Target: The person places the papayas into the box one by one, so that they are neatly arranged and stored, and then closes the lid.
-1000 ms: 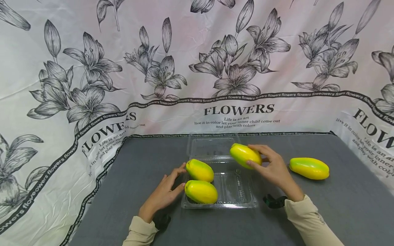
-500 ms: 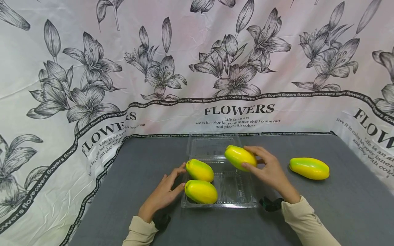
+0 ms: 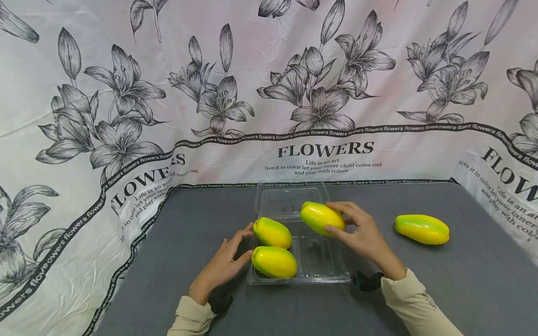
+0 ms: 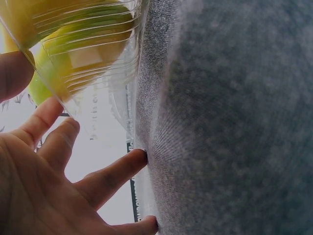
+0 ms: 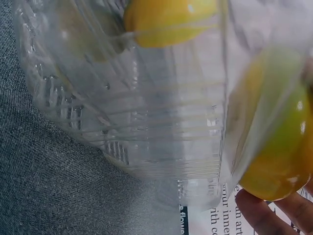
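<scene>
1. Left hand (image 3: 222,266), nearest: fingers straight, holding nothing, tips against the left wall of the clear clamshell tray (image 3: 332,279); in the left wrist view two fingertips press the grey cloth (image 3: 420,289)
2. Two fruits already in the tray: front one (image 3: 274,262), rear one (image 3: 272,232), lying side by side
3. Right hand (image 3: 361,233): fingers and thumb curled round a third fruit (image 3: 321,218), held above the tray's rear right part
4. Risk, judged: smooth rounded skin may slip from the fingers; a drop may jolt the light tray or roll onto the open lid (image 3: 290,198)
5. Held fruit: oblong, glossy, yellow shading to green
6. Fourth fruit (image 3: 422,229) lies well apart, right, on the cloth
</scene>
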A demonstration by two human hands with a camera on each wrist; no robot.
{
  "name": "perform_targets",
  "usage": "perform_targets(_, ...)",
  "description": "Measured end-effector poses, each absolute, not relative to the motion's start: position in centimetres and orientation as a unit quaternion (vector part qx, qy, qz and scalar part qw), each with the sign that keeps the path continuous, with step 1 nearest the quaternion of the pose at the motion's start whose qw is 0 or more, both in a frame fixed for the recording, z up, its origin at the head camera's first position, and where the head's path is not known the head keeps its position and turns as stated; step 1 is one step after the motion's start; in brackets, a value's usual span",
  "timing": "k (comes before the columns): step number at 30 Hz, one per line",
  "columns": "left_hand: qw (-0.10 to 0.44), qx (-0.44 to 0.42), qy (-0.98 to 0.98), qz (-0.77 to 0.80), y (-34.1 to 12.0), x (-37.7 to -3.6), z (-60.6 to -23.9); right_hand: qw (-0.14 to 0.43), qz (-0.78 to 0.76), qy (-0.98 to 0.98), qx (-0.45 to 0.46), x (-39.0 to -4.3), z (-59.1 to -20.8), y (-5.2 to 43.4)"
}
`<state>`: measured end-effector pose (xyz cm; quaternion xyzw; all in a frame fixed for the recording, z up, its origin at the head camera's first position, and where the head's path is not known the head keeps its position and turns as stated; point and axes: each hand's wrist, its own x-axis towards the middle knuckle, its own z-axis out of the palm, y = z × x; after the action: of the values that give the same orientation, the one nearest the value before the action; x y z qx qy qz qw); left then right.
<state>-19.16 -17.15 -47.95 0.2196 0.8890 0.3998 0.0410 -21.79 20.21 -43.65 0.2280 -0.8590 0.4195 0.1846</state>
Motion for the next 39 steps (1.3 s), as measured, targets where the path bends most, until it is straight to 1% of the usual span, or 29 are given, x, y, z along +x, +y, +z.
perform_targets(13,0.028,0.224,0.889,0.399,-16.9,-19.1,-48.3,0.185,0.419,-0.852,0.255,-22.0,-44.6,20.1)
perform_targets(19,0.029,0.223,0.889,0.398,-16.9,-19.1,-48.2,0.171,0.417,-0.853,0.262,-22.1,-45.0,19.8)
perform_targets(30,0.033,0.221,0.889,0.4,-16.9,-19.3,-47.8,0.141,0.403,-0.87,0.248,-22.1,-45.1,19.4)
perform_targets(39,0.037,0.221,0.887,0.404,-17.0,-19.4,-47.7,0.14,0.386,-0.875,0.256,-22.3,-45.7,18.8)
